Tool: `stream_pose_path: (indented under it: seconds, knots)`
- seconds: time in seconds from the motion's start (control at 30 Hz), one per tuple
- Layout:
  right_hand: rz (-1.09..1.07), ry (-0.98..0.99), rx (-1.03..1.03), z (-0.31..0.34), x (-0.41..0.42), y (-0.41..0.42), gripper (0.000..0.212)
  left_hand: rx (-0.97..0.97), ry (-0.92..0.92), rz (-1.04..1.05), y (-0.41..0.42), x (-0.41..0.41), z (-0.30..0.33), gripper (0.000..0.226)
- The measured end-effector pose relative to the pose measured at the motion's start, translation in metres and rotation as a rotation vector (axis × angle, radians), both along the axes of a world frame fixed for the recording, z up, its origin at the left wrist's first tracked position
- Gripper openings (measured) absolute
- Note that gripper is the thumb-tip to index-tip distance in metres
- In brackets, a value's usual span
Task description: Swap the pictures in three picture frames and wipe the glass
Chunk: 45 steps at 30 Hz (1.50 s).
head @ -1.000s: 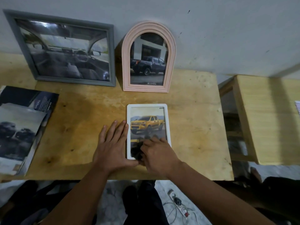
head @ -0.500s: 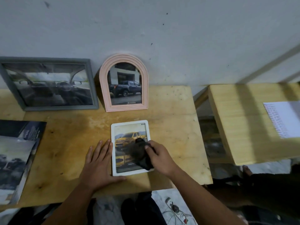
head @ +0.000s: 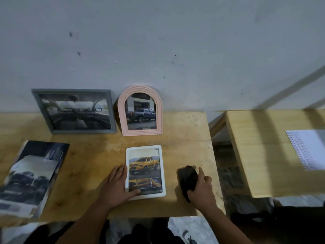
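Your left hand point(head: 117, 185) is lying flat, fingers together, against the white rectangular frame point(head: 145, 171) on the worn wooden table point(head: 91, 164); your right hand point(head: 200, 188) is gripping a crumpled black cloth point(head: 187, 178) below the scuffed grey wall point(head: 158, 50).

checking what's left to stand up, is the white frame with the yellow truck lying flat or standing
Lying flat. The white frame lies face up on the wooden table, while the grey frame and pink arched frame stand against the wall.
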State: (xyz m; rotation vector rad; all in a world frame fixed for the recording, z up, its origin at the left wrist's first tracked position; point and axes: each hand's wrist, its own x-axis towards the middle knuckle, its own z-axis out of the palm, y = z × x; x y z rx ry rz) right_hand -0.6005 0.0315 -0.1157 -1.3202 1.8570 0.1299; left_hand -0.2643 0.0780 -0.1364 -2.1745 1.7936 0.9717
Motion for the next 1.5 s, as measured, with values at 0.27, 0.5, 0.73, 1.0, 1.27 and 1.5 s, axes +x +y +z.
stream_pose_path:
  seconds: [0.27,0.5,0.73,1.0,1.27,1.5]
  knots:
    - [0.238,-0.229,-0.152,0.013,0.045,-0.013,0.067,-0.078,0.145,0.458,-0.014,-0.026,0.026,0.069]
    - [-0.119,-0.572,0.084,0.007,0.095,-0.036,0.024,-0.064,0.364,0.805,-0.027,-0.037,0.019,0.04]
    - [-0.193,-0.576,-0.177,0.007,0.059,-0.047,0.029,-0.234,0.562,0.83,-0.057,-0.083,0.046,0.025]
    - [-0.397,-0.433,-0.471,0.038,-0.008,-0.155,0.062,-0.327,0.734,0.615,-0.172,-0.166,0.076,0.053]
    - [-0.331,-0.466,-0.522,0.027,-0.011,-0.23,0.065,-0.303,0.704,0.63,-0.241,-0.181,0.056,0.086]
    - [-0.397,-0.491,-0.529,0.013,-0.007,-0.199,0.077,-0.325,0.652,0.54,-0.23,-0.181,0.04,0.096]
